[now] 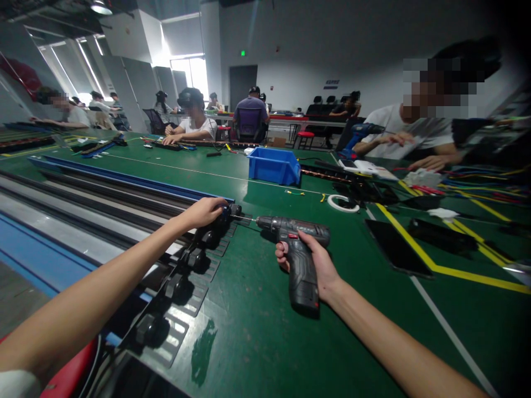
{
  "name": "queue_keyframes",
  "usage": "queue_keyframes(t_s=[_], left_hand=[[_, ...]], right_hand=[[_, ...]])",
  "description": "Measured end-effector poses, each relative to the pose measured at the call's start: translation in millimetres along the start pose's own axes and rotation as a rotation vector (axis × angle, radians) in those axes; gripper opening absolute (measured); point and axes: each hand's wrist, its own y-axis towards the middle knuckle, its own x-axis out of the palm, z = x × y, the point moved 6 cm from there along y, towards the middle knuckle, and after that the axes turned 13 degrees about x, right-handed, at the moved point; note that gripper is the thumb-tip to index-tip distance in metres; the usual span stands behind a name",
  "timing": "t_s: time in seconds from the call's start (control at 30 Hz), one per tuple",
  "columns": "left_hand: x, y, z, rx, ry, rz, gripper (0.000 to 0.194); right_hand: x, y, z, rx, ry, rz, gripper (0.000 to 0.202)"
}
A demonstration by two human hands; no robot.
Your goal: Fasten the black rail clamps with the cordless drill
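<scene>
A black cordless drill [301, 260] is gripped by my right hand [317, 260], a finger at its red trigger. Its long thin bit points left toward the end of a long rail assembly [124, 202]. My left hand [206, 213] rests at the far end corner of this assembly, fingers bent round a dark knob-like part [226, 211]; exactly what the fingertips pinch is hard to see. Several black knobs line the assembly's near end, with slotted metal plates [194, 301] under them on the green table [257, 331].
A blue bin [274, 166] stands beyond the drill. To the right lie a white tape ring [343, 203], a black flat panel [396, 247] and coloured wires. A person [415, 130] sits at the right near a blue drill [360, 137]; another person sits across the table.
</scene>
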Motion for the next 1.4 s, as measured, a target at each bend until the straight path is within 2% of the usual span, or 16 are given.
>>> queue_keyframes(t_s=[0.17, 0.37, 0.47, 0.7, 0.83, 0.97, 1.23, 1.4], left_hand=[[2.6, 2.4, -1.0, -0.071, 0.051, -0.047, 0.037], [5.3, 3.0, -2.1, -0.098, 0.117, -0.025, 0.044], [4.5, 3.6, -4.8, -0.160, 0.177, -0.024, 0.051], [10.6, 10.7, -15.0, -0.314, 0.229, -0.156, 0.070], [9.7, 12.0, -19.3, -0.326, 0.259, -0.149, 0.074], [11.1, 10.1, -23.5, -0.344, 0.236, -0.190, 0.079], [14.3, 11.8, -23.4, -0.303, 0.268, -0.207, 0.080], [13.7, 12.1, -20.6, -0.306, 0.281, -0.215, 0.082]], right_hand=[[-0.7, 3.9, -1.5, 0.000, -0.022, 0.012, 0.035], [0.0, 9.5, -6.4, -0.012, -0.016, 0.017, 0.032], [0.2, 10.1, -7.3, -0.011, -0.005, 0.002, 0.029], [-2.0, 8.5, -6.5, 0.003, -0.026, 0.008, 0.032], [-0.8, 10.5, -7.7, 0.012, -0.035, 0.011, 0.034], [-0.2, 12.8, -9.8, 0.011, -0.054, 0.026, 0.034], [-2.9, 13.0, -16.8, -0.072, -0.163, 0.135, 0.024], [-1.3, 15.1, -15.2, -0.046, -0.145, 0.114, 0.025]])
